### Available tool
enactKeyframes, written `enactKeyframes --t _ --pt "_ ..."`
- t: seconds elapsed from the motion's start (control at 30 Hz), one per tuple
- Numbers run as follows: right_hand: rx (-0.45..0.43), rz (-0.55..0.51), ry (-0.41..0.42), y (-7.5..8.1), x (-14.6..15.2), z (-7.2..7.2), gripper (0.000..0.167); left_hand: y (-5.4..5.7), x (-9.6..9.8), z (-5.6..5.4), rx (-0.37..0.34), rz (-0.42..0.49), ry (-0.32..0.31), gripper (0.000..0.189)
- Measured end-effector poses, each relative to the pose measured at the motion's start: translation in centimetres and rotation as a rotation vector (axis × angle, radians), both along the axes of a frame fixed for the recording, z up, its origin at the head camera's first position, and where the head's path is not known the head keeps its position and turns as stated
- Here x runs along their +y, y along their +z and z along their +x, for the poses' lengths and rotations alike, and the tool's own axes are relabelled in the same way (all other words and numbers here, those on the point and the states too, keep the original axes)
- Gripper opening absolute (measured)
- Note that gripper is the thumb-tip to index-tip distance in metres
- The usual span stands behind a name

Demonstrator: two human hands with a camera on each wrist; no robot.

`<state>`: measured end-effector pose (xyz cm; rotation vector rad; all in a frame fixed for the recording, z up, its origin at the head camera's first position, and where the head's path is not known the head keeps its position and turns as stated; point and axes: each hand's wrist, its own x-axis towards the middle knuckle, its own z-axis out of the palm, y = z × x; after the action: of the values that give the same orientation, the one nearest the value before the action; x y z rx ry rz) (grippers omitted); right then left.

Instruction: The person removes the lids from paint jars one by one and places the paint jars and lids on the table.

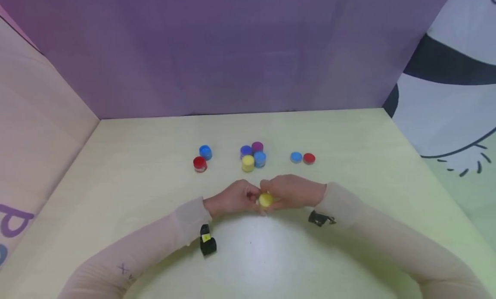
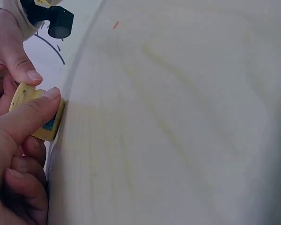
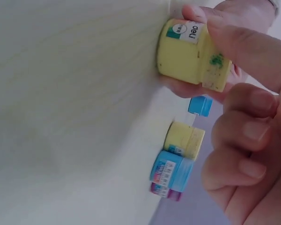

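In the head view, a small yellow paint jar (image 1: pixel 265 200) stands between both hands near the middle of the table. My left hand (image 1: pixel 236 197) grips the jar's body from the left, its thumb lying along the side in the left wrist view. From the right, my right hand (image 1: pixel 292 191) pinches the yellow lid (image 3: pixel 215 65), thumb against its edge. The lid sits on the jar and carries a green smear. A printed label (image 3: pixel 186 32) shows on the jar's side in the right wrist view. The jar is upright, its base at the tabletop.
Beyond the hands, a second yellow jar (image 1: pixel 248 163) clusters with light blue (image 1: pixel 260 159), violet (image 1: pixel 246 151) and magenta (image 1: pixel 257 147) ones. Blue (image 1: pixel 205 152) and red (image 1: pixel 200 164) jars stand left. Flat blue (image 1: pixel 296 157) and red (image 1: pixel 309 158) lid-like discs lie right. A purple panel (image 1: pixel 240 53) rises behind.
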<state>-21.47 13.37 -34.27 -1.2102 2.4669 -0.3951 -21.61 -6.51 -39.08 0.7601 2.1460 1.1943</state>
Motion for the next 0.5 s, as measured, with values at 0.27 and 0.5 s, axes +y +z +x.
enactKeyframes --t 0.27,0.5 --pt "-0.134 -0.113 -0.259 -0.6 1.0 0.9 0.036 0.0 0.1 0.0 -0.005 0.003 0.007 0.031" --pt "-0.107 -0.061 -0.499 -0.9 -0.2 2.9 0.046 0.0 0.0 0.2 -0.02 0.011 0.032 0.031"
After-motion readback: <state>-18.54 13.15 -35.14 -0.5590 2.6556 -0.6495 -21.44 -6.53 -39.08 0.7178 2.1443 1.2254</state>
